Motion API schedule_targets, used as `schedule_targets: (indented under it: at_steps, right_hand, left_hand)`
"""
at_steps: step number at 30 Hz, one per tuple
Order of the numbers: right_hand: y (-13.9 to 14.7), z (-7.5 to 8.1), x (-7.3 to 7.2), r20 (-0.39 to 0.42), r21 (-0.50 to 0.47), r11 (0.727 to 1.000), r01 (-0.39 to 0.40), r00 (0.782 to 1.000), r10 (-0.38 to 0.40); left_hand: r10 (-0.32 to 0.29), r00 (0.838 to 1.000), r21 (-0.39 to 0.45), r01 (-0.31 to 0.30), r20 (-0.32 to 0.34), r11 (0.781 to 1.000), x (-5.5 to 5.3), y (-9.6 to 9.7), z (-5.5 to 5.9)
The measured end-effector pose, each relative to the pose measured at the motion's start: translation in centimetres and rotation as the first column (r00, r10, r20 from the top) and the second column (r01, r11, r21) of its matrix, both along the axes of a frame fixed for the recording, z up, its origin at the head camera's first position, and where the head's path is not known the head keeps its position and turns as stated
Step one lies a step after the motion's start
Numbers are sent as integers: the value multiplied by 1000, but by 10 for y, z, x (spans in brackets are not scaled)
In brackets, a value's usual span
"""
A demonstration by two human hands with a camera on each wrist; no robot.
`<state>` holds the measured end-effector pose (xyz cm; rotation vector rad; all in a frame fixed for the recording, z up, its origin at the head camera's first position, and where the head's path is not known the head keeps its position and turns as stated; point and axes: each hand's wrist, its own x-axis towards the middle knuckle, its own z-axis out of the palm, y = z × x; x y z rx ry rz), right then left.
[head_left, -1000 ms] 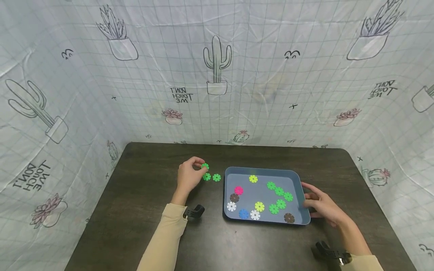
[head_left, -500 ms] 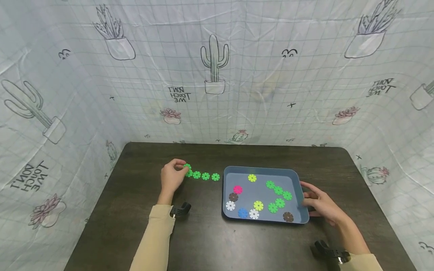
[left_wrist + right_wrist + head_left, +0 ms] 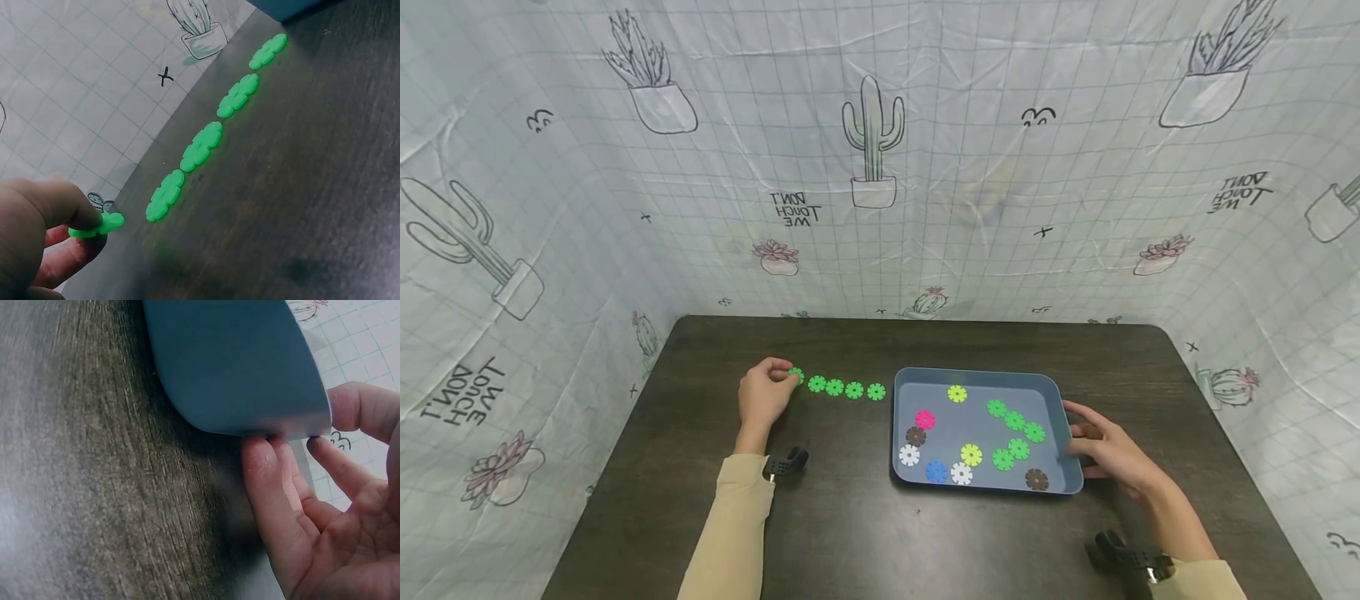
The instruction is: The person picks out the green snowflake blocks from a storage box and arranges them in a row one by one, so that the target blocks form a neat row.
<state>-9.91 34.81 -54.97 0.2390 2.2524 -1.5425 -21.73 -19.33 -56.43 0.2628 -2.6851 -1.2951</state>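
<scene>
My left hand (image 3: 763,397) pinches a green interlocking disc (image 3: 97,225) between thumb and fingers at the left end of a row. Several matching discs lie flat in that row, such as the nearest green disc (image 3: 817,383), reaching toward the tray (image 3: 988,485). The held disc looks tilted and apart from its neighbor in the left wrist view. My right hand (image 3: 1108,450) touches the right end of the blue-grey tray, its fingertips (image 3: 259,456) against the end wall.
Inside the tray lie several green discs (image 3: 1014,421), two yellow discs (image 3: 971,454), two white discs, two brown discs, a pink disc (image 3: 925,419) and a blue disc (image 3: 936,472). A patterned cloth (image 3: 880,250) stands behind the dark table (image 3: 865,550).
My left hand has moved left, leaving more green discs lying in the row, and now pinches one at its left end. The right hand stays at the tray.
</scene>
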Motion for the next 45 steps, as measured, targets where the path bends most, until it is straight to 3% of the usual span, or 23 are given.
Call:
schedule_targets:
  at_steps: [11, 29, 38, 45]
  right_hand:
    - [2, 1, 3, 1, -13, 1000, 2, 1000, -2]
    - [2, -4, 5, -8, -21, 1000, 4, 1000, -4]
    - [1, -2, 4, -2, -4, 1000, 16, 1000, -16]
    - [2, 1, 3, 1, -11, 1000, 16, 1000, -16]
  left_hand:
    - [4, 999, -45, -2, 40, 999, 1, 4, -5]
    - [7, 1000, -76, -7, -1, 997, 7, 1, -10]
    - [-69, 996, 1, 69, -51, 998, 11, 15, -9]
    - [-173, 980, 29, 177, -95, 984, 11, 35, -1]
